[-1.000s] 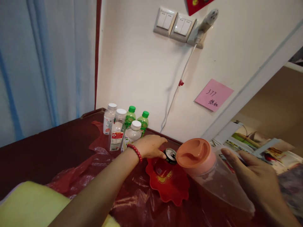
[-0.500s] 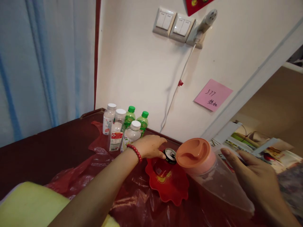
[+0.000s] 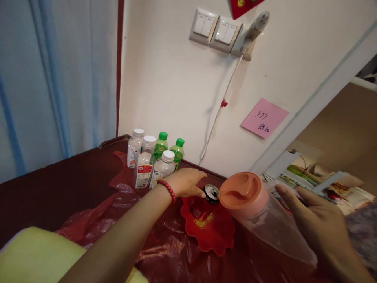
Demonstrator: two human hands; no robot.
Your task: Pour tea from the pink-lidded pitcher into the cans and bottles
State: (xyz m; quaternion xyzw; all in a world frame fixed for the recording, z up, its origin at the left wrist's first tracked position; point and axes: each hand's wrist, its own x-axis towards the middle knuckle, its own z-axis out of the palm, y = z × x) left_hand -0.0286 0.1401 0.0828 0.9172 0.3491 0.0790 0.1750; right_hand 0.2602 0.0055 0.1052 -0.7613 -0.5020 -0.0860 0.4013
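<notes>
My left hand (image 3: 187, 182), with a red bead bracelet at the wrist, is open beside a drink can (image 3: 211, 192). Its thumb tip is at the can's rim; whether they touch I cannot tell. The can has a dark rim and an opened top, and stands on a red scalloped plate (image 3: 218, 239). My right hand (image 3: 319, 220) grips a translucent plastic jug (image 3: 277, 232) with an orange lid (image 3: 240, 192). The jug is tilted, its lid close to the can. The fingers behind the jug are mostly hidden.
Several bottles stand left of the can, among them a white-capped bottle (image 3: 144, 169) and a green-capped bottle (image 3: 178, 151). A red plastic bag (image 3: 100, 214) covers part of the dark table (image 3: 38, 169). Yellow cloth (image 3: 38, 255) lies at front left. A white cord (image 3: 216, 112) hangs along the wall.
</notes>
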